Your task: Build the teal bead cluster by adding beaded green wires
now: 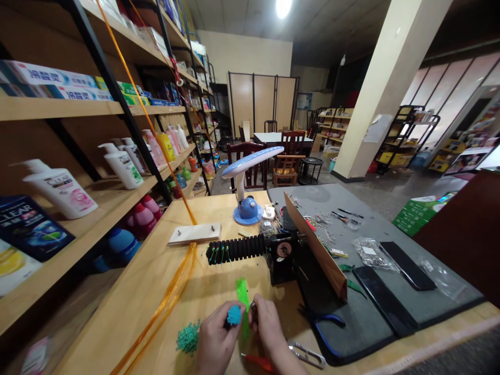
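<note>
My left hand (pixel 219 333) is closed around a dark piece with a bright blue, rough end (pixel 234 315) pointing towards me. My right hand (pixel 267 325) pinches a small dark metallic tool (pixel 254 308); its kind is hidden by the fingers. A bundle of bright green strands (pixel 241 289) lies between and just beyond both hands. Left of my left hand is a pile of small teal pieces (pixel 188 337). Beyond the hands, a black ribbed rod (pixel 242 249) with green threads tied near its left end extends from a black device with a dial (pixel 282 251).
Orange strands (pixel 177 281) run under a pale plate (pixel 194 234) and up leftward. Blue-handled pliers (pixel 327 330), a metal clip-like tool (pixel 308 355) and a red-orange object (pixel 260 362) lie at right. A brown board (pixel 318 250) stands upright beside the blue lamp (pixel 248 210). Shelves of bottles line the left.
</note>
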Tool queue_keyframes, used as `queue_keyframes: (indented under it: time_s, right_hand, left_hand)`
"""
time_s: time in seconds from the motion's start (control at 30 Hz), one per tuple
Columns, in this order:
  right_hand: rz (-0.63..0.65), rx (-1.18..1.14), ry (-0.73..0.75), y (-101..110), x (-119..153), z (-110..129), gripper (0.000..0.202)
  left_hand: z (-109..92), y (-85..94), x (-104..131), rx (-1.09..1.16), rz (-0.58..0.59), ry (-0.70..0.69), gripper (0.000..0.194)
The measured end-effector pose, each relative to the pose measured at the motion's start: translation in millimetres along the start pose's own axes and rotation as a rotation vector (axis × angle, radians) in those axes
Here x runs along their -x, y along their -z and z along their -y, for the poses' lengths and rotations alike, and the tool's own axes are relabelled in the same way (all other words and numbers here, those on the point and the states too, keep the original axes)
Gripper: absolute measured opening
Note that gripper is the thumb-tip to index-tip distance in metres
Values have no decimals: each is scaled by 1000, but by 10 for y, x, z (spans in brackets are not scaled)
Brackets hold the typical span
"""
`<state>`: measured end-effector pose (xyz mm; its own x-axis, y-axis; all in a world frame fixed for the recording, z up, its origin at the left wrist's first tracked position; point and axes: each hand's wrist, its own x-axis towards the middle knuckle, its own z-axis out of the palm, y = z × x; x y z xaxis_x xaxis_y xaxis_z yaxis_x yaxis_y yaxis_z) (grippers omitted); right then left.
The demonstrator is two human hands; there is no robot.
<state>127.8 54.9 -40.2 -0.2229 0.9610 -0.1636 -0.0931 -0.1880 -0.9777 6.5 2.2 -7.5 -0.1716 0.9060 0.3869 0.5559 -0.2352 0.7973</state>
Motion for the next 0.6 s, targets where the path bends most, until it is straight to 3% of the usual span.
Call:
queue_keyframes:
  time_s: [0.6]
  right_hand:
    - [-10, 3, -14, 6, 19, 21, 66]
  left_hand:
    - [7, -9, -6, 23, -16, 9, 16]
